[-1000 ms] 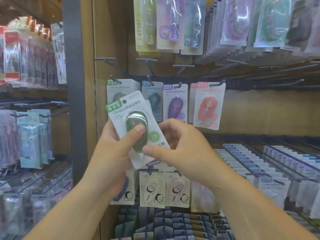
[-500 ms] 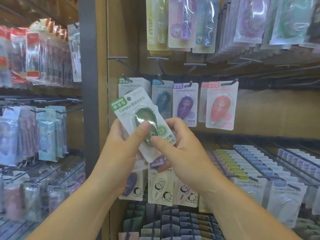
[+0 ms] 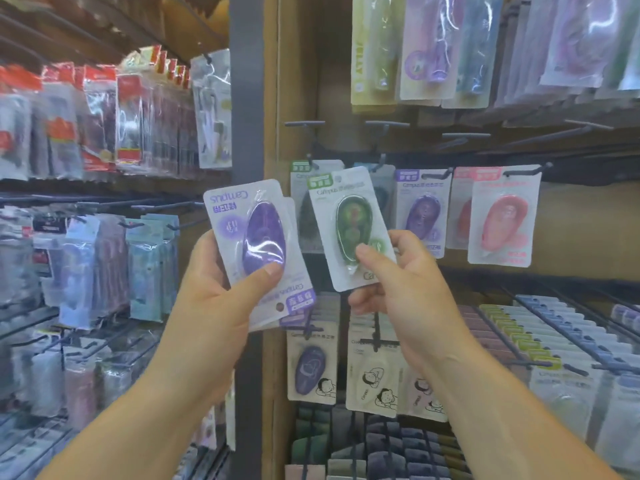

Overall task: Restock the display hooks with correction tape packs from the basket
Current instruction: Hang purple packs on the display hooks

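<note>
My right hand (image 3: pixel 405 292) pinches a green correction tape pack (image 3: pixel 349 226) by its lower edge and holds it upright in front of the hook row. My left hand (image 3: pixel 214 306) grips a small stack of packs with an upside-down purple correction tape pack (image 3: pixel 252 233) on top, thumb pressed on its blister. Behind them, display hooks (image 3: pixel 311 161) carry a green pack (image 3: pixel 301 199), a dark blue one partly hidden, a purple pack (image 3: pixel 422 213) and red packs (image 3: pixel 502 220). The basket is out of view.
A dark upright post (image 3: pixel 246 98) splits the shelving. Left of it hang rows of bagged stationery (image 3: pixel 97 133). Longer packs (image 3: pixel 415 46) hang above. Cartoon-printed packs (image 3: pixel 374 375) hang below, and long hook rows of packs (image 3: pixel 536 348) run at the lower right.
The green pack has gone from the stack in my left hand to my right hand and moved right, uncovering the purple pack. The camera has turned left.
</note>
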Demonstrator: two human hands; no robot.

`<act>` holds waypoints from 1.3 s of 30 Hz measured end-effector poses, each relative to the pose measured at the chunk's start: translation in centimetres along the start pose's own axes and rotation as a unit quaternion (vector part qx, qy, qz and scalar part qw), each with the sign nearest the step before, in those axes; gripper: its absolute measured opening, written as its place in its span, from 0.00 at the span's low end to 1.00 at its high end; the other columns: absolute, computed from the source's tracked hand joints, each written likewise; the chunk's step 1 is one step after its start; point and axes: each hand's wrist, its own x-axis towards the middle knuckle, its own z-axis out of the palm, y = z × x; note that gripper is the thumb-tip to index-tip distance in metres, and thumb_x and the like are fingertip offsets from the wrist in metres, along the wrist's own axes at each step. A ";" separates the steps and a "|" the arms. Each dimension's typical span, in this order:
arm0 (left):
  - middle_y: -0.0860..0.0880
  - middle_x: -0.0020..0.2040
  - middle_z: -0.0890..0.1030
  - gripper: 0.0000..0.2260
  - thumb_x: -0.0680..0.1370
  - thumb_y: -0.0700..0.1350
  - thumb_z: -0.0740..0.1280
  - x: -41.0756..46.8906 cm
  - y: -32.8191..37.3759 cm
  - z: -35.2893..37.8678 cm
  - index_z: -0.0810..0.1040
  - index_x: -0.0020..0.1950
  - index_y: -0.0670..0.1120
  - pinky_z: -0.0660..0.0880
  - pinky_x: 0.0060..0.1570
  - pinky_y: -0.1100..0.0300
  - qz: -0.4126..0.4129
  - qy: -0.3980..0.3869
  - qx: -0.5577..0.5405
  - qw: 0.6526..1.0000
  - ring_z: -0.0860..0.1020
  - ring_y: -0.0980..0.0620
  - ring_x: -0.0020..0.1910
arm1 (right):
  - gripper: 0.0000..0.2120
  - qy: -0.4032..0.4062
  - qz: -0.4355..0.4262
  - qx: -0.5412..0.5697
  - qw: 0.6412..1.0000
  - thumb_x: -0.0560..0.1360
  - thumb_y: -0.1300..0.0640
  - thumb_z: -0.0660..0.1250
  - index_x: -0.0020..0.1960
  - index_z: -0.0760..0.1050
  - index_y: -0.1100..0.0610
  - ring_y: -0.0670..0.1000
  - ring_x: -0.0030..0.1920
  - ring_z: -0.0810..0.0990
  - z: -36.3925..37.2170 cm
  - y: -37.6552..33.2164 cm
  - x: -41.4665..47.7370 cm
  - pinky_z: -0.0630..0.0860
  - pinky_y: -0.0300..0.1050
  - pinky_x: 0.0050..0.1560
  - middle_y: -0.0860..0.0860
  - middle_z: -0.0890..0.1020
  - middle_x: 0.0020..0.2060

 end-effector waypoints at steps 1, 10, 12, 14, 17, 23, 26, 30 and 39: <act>0.50 0.56 0.88 0.22 0.71 0.44 0.72 0.1 0.3 -0.8 0.77 0.65 0.51 0.85 0.49 0.47 0.001 0.003 0.002 1.000 0.88 0.47 0.53 | 0.05 0.000 -0.011 -0.005 1.000 0.82 0.58 0.67 0.57 0.73 0.54 0.52 0.31 0.81 0.4 0.2 0.0 0.79 0.44 0.31 0.52 0.86 0.41; 0.50 0.55 0.88 0.22 0.71 0.40 0.78 1.6 1.3 -5.3 0.79 0.62 0.54 0.81 0.56 0.36 -0.016 -0.023 0.015 1.000 0.87 0.45 0.54 | 0.05 0.037 -0.043 -0.035 0.998 0.83 0.57 0.66 0.56 0.73 0.49 0.50 0.34 0.82 4.9 0.8 1.6 0.77 0.42 0.32 0.52 0.86 0.45; 0.50 0.55 0.88 0.21 0.72 0.39 0.77 1.9 1.3 -5.7 0.78 0.62 0.53 0.82 0.55 0.39 -0.018 -0.032 0.002 0.999 0.87 0.46 0.54 | 0.05 0.057 -0.041 -0.046 0.996 0.83 0.56 0.66 0.55 0.72 0.48 0.50 0.34 0.81 5.5 1.3 1.8 0.77 0.42 0.32 0.52 0.85 0.45; 0.51 0.56 0.88 0.18 0.78 0.36 0.73 2.1 1.3 -6.0 0.78 0.63 0.52 0.82 0.54 0.42 -0.022 -0.044 -0.003 0.999 0.87 0.46 0.55 | 0.04 0.075 -0.046 -0.055 0.995 0.83 0.56 0.66 0.55 0.72 0.48 0.51 0.34 0.80 5.9 1.7 1.8 0.77 0.43 0.32 0.52 0.85 0.46; 0.52 0.57 0.87 0.18 0.78 0.35 0.69 2.3 1.2 -6.3 0.77 0.64 0.52 0.83 0.54 0.45 -0.025 -0.057 -0.012 0.998 0.86 0.47 0.57 | 0.04 0.092 -0.055 -0.060 0.992 0.83 0.56 0.66 0.55 0.72 0.48 0.50 0.33 0.80 6.3 2.0 1.9 0.77 0.42 0.32 0.51 0.84 0.44; 0.52 0.56 0.88 0.22 0.71 0.42 0.71 2.6 1.1 -6.9 0.77 0.65 0.52 0.86 0.52 0.51 -0.013 -0.090 -0.019 0.996 0.87 0.49 0.55 | 0.04 0.120 -0.028 -0.099 0.987 0.83 0.53 0.66 0.56 0.72 0.49 0.48 0.31 0.80 6.8 1.7 2.9 0.75 0.39 0.29 0.50 0.83 0.45; 0.51 0.56 0.88 0.22 0.71 0.41 0.70 2.7 0.9 -7.1 0.77 0.65 0.51 0.86 0.50 0.52 -0.016 -0.098 -0.028 0.995 0.87 0.48 0.54 | 0.06 0.108 0.018 -0.160 0.981 0.83 0.50 0.64 0.59 0.70 0.49 0.48 0.33 0.81 7.0 1.9 3.9 0.73 0.35 0.27 0.50 0.82 0.48; 0.51 0.57 0.87 0.22 0.71 0.41 0.71 2.8 0.7 -7.4 0.77 0.65 0.51 0.86 0.47 0.53 -0.022 -0.105 -0.031 0.994 0.87 0.48 0.54 | 0.09 0.106 0.054 -0.207 0.971 0.83 0.48 0.64 0.60 0.70 0.50 0.50 0.35 0.80 7.3 1.7 5.5 0.73 0.36 0.26 0.53 0.83 0.48; 0.51 0.57 0.87 0.24 0.71 0.42 0.72 2.8 1.2 -7.6 0.77 0.66 0.52 0.85 0.42 0.54 -0.028 -0.119 -0.041 0.992 0.87 0.47 0.53 | 0.21 0.172 0.011 -0.345 0.923 0.78 0.41 0.68 0.65 0.68 0.49 0.48 0.52 0.77 6.4 1.3 5.6 0.70 0.40 0.41 0.47 0.74 0.60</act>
